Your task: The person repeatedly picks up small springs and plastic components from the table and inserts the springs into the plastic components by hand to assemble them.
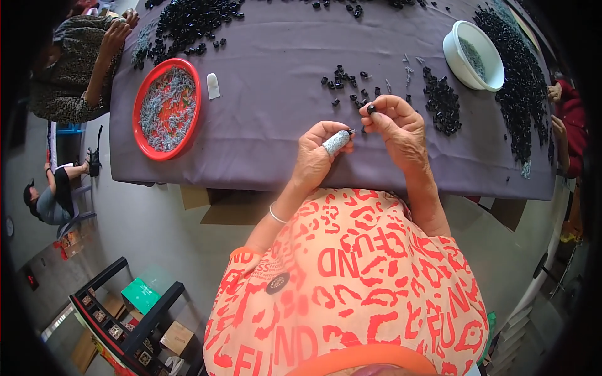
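Holding both hands close together just right of the frame's centre, above the near edge of the purple-grey tablecloth (263,69). With the right hand (404,138), pinching a small black plastic piece (372,109) between thumb and forefinger, tips parted only by its width, likely for fine control of so small a part. With the left hand (313,153), gripping a tiny dark part (352,131) with a grey tip between nearly closed fingertips, below and left of the black piece and apart from it; wearing a pale grey wrap (337,143) on one digit, perhaps against rubbing. At that grey tip, pointing roughly rightward, toward the right hand, with long axis seemingly near level across the frame, though partly hidden. Cannot tell the black piece's long axis: too squat and covered. Just above, note loose black pieces (338,76) and thin grey pins (409,72), probably scattered there for easy reach. Note also a red basin (198,100) of similar pins at left and a white bowl (451,49) at upper right, probably to keep small stock from straying.
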Demonstrator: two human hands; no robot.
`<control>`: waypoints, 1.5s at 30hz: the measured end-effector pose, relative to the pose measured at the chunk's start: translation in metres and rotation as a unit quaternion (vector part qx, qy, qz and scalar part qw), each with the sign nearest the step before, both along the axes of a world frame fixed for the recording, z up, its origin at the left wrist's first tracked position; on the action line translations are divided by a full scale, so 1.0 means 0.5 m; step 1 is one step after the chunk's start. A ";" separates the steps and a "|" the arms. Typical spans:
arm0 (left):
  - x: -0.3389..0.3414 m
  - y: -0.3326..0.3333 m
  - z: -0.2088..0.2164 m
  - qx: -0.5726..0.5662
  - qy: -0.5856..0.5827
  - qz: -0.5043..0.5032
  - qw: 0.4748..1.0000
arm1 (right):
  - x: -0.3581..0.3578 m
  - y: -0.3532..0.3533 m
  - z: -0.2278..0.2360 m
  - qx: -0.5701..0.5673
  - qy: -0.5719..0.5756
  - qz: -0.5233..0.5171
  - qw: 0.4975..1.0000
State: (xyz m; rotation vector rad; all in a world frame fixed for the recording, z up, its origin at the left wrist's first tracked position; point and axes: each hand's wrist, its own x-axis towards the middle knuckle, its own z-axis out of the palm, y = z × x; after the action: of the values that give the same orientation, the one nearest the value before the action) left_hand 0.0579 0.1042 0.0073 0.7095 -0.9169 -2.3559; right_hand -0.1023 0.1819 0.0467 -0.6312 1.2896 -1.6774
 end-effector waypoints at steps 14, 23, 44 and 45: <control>-0.005 0.008 0.004 -0.021 -0.014 0.015 1.000 | 0.004 0.035 -0.018 -0.059 -0.136 0.033 0.988; -0.012 0.010 0.014 -0.020 -0.025 0.029 0.999 | 0.006 0.042 -0.018 -0.017 0.353 -0.052 0.934; 0.020 0.040 0.120 -0.238 -0.096 0.006 0.967 | 0.048 0.088 0.036 -0.004 0.066 0.037 0.997; 0.020 0.041 0.119 -0.247 -0.089 0.005 0.965 | 0.049 0.090 0.036 0.006 0.060 0.037 0.997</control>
State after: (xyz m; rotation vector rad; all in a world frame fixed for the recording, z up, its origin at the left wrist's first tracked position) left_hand 0.0679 0.1246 0.0669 0.7166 -1.5027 -1.9498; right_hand -0.0779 0.2270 0.0649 -0.7742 1.3440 -1.5908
